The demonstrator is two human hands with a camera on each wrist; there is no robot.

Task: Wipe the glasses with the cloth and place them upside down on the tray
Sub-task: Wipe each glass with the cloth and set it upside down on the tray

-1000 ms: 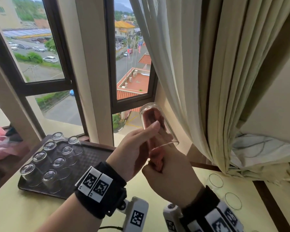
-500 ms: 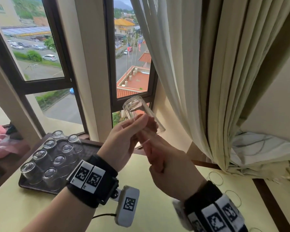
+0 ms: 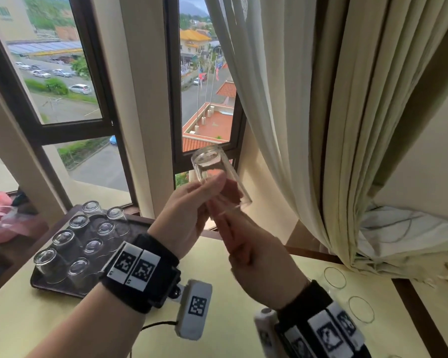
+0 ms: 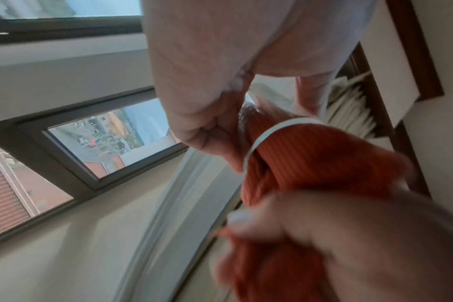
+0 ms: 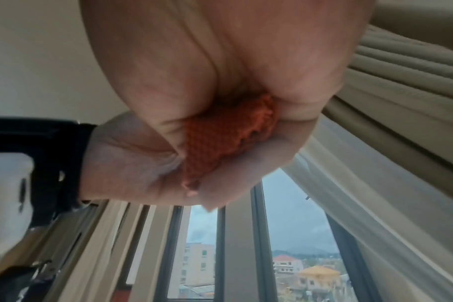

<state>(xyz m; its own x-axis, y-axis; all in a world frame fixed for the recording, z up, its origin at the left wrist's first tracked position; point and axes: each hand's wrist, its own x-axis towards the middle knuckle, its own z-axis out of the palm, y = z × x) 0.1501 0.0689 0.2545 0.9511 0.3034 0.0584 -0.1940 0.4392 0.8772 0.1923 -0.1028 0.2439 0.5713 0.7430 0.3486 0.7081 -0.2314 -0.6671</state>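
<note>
My left hand [image 3: 192, 202] holds a clear glass [image 3: 212, 166] up in front of the window, base tilted up and away, mouth toward my right hand [image 3: 254, 254]. My right hand grips an orange cloth [image 4: 305, 161] whose end is pushed into the glass's mouth; its rim [image 4: 256, 143] rings the cloth in the left wrist view. In the right wrist view the orange cloth [image 5: 225, 134] is bunched in the right hand's fingers. The dark tray [image 3: 70, 288] on the table at left carries several glasses [image 3: 62, 241] standing upside down.
Two upright glasses [image 3: 334, 277] stand on the yellow table [image 3: 217, 332] at lower right, next to the cream curtain [image 3: 308, 125]. The window frame [image 3: 171, 99] is close behind the raised glass. Pink fabric [image 3: 0, 218] lies at far left.
Both hands with the glass have shifted slightly left and up. The cloth has drawn partly back out, so the upper part of the glass now looks clear.
</note>
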